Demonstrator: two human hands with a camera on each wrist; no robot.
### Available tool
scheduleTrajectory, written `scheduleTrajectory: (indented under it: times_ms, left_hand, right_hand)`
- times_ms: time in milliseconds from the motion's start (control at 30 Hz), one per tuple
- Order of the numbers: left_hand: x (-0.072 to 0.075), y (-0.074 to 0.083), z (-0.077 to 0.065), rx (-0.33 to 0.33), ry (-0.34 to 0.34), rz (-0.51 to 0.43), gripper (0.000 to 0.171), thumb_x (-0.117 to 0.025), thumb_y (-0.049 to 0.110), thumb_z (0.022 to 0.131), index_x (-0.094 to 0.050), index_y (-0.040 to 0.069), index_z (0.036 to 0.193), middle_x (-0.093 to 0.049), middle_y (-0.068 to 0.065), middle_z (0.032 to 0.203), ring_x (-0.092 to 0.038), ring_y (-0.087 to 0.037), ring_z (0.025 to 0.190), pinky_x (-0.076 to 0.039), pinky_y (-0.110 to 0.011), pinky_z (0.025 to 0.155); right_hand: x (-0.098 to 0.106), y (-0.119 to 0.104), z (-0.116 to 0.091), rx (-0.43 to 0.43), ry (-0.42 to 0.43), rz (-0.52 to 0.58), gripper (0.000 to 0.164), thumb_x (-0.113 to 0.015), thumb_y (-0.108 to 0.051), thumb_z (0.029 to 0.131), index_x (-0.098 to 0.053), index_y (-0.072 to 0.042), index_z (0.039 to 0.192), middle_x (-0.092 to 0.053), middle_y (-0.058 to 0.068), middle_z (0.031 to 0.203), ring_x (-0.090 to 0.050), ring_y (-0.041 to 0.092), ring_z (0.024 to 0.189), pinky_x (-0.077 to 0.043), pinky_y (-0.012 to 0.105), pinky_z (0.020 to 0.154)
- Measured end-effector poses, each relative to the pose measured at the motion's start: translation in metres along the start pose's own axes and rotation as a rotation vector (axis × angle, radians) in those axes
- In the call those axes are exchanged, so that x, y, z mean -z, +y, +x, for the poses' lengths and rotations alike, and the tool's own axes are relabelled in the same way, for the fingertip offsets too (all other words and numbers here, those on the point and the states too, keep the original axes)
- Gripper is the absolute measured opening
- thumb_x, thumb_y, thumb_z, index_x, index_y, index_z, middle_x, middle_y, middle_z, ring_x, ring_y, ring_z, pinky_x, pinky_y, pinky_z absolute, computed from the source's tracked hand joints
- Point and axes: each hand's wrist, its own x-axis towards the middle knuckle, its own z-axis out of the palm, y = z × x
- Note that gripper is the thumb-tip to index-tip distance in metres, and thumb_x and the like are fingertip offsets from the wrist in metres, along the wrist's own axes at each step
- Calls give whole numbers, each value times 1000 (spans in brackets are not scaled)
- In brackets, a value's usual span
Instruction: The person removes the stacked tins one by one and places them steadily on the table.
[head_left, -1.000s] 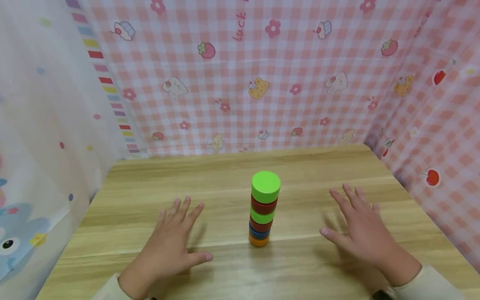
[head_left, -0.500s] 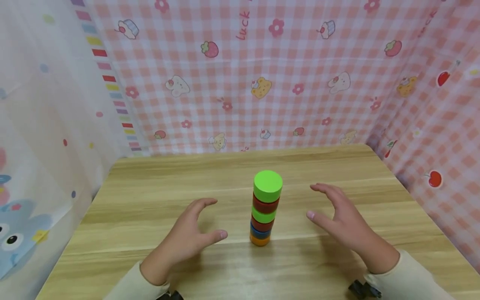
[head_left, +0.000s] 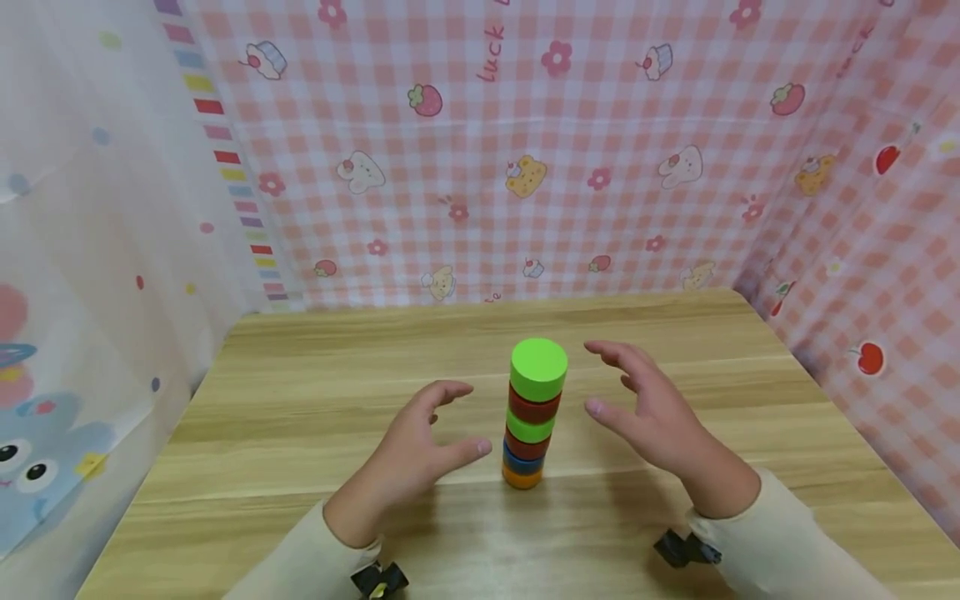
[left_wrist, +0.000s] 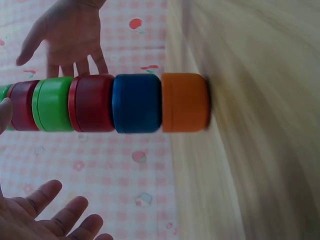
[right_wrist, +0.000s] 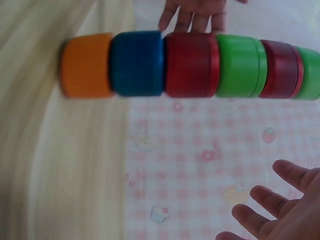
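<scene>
Stack (head_left: 532,421) stands upright on the table (head_left: 322,358), just right of and below centre in the head view, between the two hands. Long axis is vertical off the tabletop; it runs sideways in both wrist views. Left hand (head_left: 408,458) sits to its left, right hand (head_left: 663,425) to its right, thumbs and fingers pointing inward at it. In the head view the left thumb tip looks closest, beside the lower pieces; the right hand sits higher in frame, level with the upper ones. True depth can't be told. Both grips released: fingers apart and loosely bent, nothing held, gaps visible either side. Count: one stack, six pieces. Bottom up: orange piece (head_left: 522,477), blue piece (head_left: 523,461), lower red piece (head_left: 527,446), lower green piece (head_left: 530,428), upper red piece (head_left: 535,407), top green piece (head_left: 538,372). So two green, two red, one blue, one orange. Two hands, two pale sleeves (head_left: 780,533).
</scene>
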Motion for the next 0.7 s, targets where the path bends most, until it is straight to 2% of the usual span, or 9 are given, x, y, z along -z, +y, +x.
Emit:
scheduleTrajectory:
  times_ms: [200, 400, 700]
  left_hand:
    - [-10, 11, 9, -46, -12, -47, 68, -86, 35, 87, -57, 18, 146, -56, -1, 153, -45, -27, 147, -34, -58, 121]
    - [-19, 22, 17, -92, -36, -116, 67, -84, 34, 88, -56, 13, 146, -57, -5, 152, -47, -29, 145, -36, -58, 119]
    - [-29, 31, 24, -133, -58, -186, 64, -81, 34, 90, -56, 14, 146, -58, -1, 149, -47, -29, 144, -35, -60, 119]
  right_hand:
    - [-10, -9, 11, 10, 8, 97, 60, -69, -29, 101, -48, -9, 154, -47, 15, 156, -42, 44, 147, -32, 73, 116]
    - [-16, -19, 19, 53, 9, 174, 60, -67, -37, 102, -49, -12, 154, -49, 13, 155, -42, 42, 147, -32, 73, 116]
    - [-22, -32, 29, 102, 15, 263, 62, -66, -41, 100, -50, -11, 152, -50, 13, 155, -42, 39, 146, -31, 73, 116]
